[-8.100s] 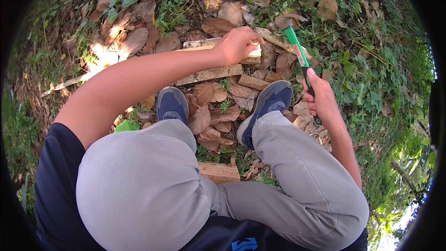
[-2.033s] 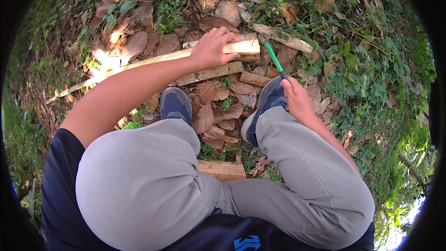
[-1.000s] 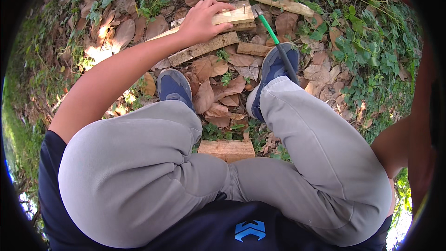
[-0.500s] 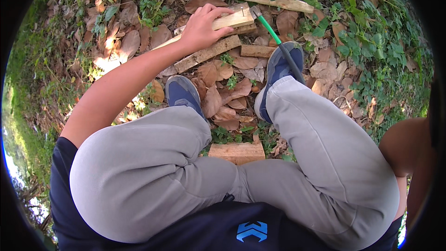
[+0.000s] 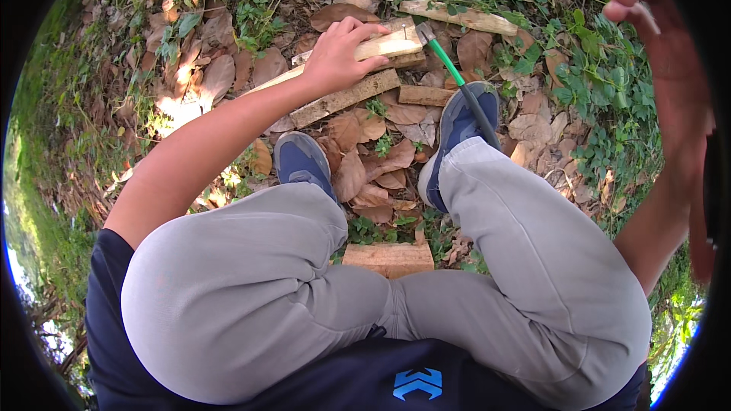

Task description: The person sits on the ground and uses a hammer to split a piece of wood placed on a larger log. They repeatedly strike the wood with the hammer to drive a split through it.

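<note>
My left hand [image 5: 337, 57] reaches forward and grips a pale strip of wood [image 5: 390, 46], thumb on the near side and fingers over the top. A thin nail [image 5: 405, 32] stands upright near the strip's right end. Just beside that end is the head of a hammer [image 5: 449, 63] with a green shaft; its black grip leans on my right shoe, and neither hand touches it. At the upper right edge my raised right hand [image 5: 661, 49] shows partly bent fingers, spaced apart and somewhat blurred. I see nothing held in it.
Under and near the strip lie other wood pieces [image 5: 346, 99], with a short block [image 5: 425, 96] by my right shoe [image 5: 463, 118]. A longer stick [image 5: 458, 15] lies beyond. Another block [image 5: 388, 257] sits between my legs. Dry leaves [image 5: 350, 175] and green vines cover the ground.
My right arm has swung up, bringing the right hand into view at the upper right. My left hand stays on the wood, and the hammer still leans on my shoe.
</note>
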{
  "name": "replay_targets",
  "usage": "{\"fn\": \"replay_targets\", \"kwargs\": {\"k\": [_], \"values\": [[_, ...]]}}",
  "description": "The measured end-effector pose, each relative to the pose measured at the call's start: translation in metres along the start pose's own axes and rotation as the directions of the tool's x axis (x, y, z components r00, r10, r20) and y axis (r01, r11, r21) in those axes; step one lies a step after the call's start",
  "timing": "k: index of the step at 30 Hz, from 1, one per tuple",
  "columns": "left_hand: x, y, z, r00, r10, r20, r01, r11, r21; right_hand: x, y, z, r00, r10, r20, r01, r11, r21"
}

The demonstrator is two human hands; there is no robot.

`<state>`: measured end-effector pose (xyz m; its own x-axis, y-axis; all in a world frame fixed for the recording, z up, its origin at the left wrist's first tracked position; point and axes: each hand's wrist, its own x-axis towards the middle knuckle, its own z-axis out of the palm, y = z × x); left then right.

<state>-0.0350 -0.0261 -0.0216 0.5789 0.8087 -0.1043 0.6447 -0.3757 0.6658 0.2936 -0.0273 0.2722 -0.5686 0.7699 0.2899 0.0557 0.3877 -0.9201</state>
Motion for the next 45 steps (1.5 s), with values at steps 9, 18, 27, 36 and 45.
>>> {"fn": "replay_targets", "kwargs": {"k": [9,18,27,36,45], "values": [[0.006,0.004,0.001,0.999,0.032,0.022,-0.032,0.999,0.013,-0.118,0.141,0.115,0.551,0.819,-0.16,-0.768,0.424,-0.48],[0.021,0.019,0.007,0.999,0.036,-0.021,-0.039,0.989,-0.142,-0.16,0.16,0.129,0.562,0.786,-0.258,-0.765,0.376,-0.523],[0.027,0.018,0.014,0.989,0.118,-0.083,-0.133,0.971,-0.2,-0.163,0.156,0.13,0.556,0.799,-0.229,-0.762,0.381,-0.524],[0.025,0.015,0.017,0.988,0.134,-0.073,-0.145,0.972,-0.184,-0.169,0.158,0.13,0.573,0.781,-0.248,-0.756,0.388,-0.527],[0.022,0.012,0.018,0.98,0.19,-0.067,-0.197,0.97,-0.139,-0.147,0.146,0.109,0.453,0.839,-0.301,-0.872,0.346,-0.346]]}}
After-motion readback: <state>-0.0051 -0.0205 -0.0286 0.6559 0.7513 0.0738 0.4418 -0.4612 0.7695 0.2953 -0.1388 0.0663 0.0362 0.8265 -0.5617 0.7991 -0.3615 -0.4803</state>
